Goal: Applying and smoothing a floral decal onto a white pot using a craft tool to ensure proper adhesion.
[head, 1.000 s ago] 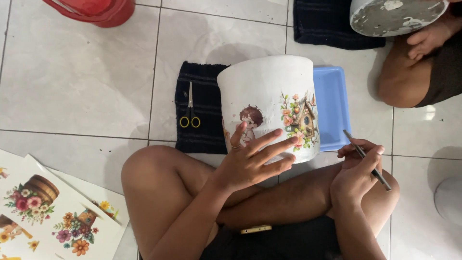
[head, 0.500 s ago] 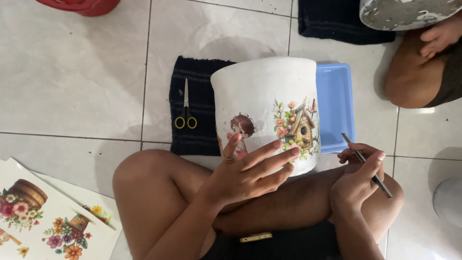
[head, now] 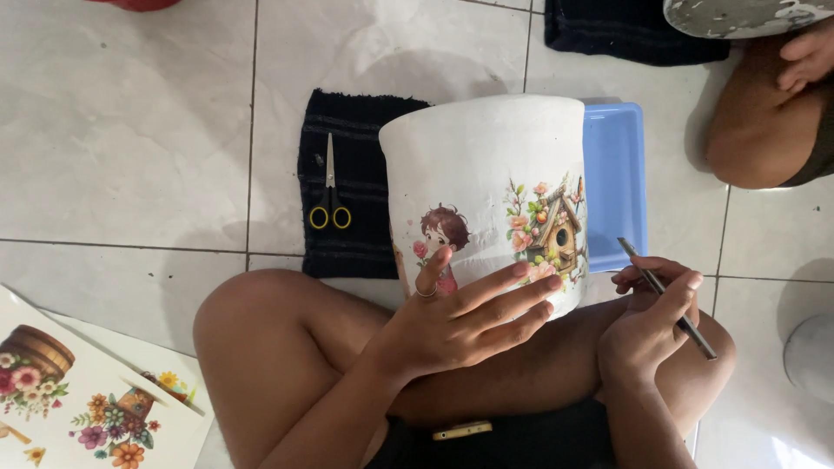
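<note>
Tile floor (head: 130,130), pale grey, fills my frame; my left hand (head: 460,317) lies open on the white pot (head: 482,174) at centre, right hand (head: 647,326) pinching a thin tool (head: 667,298).

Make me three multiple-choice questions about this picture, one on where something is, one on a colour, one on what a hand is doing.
1. Where do the scissors lie?
A. on the dark cloth
B. in the blue tray
C. on the printed sheets

2. What colour are the scissors' handle loops?
A. red
B. yellow
C. blue

3. What is the left hand doing?
A. gripping the scissors
B. resting flat against the white pot
C. lying on the floor

Answers: 1 A, they lie on the cloth left of the pot. 2 B, both loops are yellow. 3 B, its fingers spread across the pot's pictures.
</note>
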